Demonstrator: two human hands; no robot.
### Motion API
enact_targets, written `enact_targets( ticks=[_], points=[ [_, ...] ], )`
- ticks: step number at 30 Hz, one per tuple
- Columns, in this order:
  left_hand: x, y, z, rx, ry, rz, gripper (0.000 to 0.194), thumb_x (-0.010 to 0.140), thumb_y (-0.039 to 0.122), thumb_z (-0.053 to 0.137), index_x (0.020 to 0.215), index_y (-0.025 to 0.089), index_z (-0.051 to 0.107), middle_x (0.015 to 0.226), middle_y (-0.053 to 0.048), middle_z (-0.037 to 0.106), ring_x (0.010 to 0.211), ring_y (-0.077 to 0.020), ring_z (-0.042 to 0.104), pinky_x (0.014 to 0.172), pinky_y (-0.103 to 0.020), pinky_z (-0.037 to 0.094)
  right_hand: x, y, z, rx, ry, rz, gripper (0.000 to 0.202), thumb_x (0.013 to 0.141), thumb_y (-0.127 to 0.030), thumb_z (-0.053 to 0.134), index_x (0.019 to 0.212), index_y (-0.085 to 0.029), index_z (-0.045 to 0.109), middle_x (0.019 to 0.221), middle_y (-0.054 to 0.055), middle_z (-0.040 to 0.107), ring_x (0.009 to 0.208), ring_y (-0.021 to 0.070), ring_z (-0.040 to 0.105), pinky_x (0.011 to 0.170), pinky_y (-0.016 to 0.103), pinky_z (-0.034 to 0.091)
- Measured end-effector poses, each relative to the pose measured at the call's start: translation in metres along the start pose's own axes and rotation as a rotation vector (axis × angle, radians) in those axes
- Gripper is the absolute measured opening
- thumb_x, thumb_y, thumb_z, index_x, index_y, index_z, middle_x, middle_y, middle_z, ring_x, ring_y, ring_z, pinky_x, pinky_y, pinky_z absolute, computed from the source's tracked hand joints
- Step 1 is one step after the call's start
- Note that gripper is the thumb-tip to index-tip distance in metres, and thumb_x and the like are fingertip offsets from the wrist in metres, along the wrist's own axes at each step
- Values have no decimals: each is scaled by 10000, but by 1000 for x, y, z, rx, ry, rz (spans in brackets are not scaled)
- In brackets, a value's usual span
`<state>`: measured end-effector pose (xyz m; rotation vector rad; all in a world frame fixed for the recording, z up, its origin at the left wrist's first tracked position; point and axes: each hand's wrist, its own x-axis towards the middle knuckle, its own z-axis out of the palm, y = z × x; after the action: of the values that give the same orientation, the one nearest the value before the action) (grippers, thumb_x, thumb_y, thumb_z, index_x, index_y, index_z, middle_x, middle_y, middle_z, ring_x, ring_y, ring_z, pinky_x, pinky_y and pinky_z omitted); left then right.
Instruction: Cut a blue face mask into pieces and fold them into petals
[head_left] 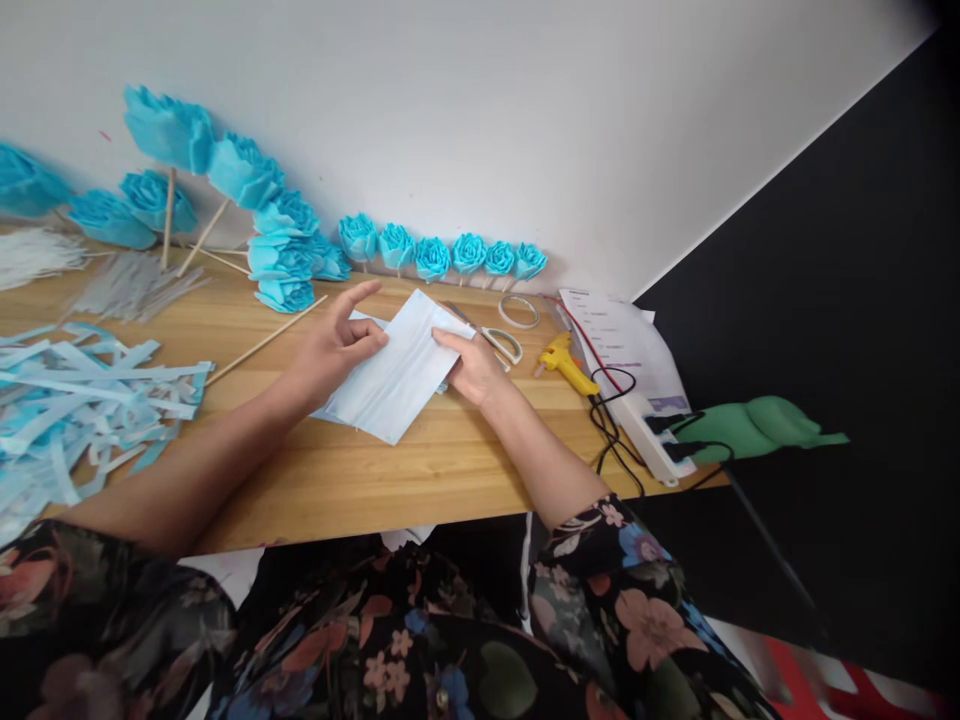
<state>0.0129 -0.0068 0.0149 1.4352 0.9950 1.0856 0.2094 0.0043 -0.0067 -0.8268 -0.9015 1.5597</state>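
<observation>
Sheet (409, 365) sits pinched at its edge by right fingers (454, 341).

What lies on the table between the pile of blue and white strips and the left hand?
A thin wooden stick lies slantwise between the strips and the left hand; the head view shows this.

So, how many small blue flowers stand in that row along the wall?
6: the first beside the bigger flowers, then the second, third, fourth and fifth, and the sixth at the right end. More may hide behind the bigger flowers.
</observation>
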Motion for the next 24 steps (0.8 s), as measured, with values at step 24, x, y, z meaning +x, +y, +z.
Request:
enact_targets(
  ticks=[24],
  points=[
    [11,-18,-5,-413,-68,-107,460,768,429,766,1122,140,709,955,-104,756,753,-201,687,596,-266,542,12,-12,-8,231,325,-149,233,819,-192,626,1049,-184,665,1078,36,758,1209,186,630,1065,352,498]
  ],
)
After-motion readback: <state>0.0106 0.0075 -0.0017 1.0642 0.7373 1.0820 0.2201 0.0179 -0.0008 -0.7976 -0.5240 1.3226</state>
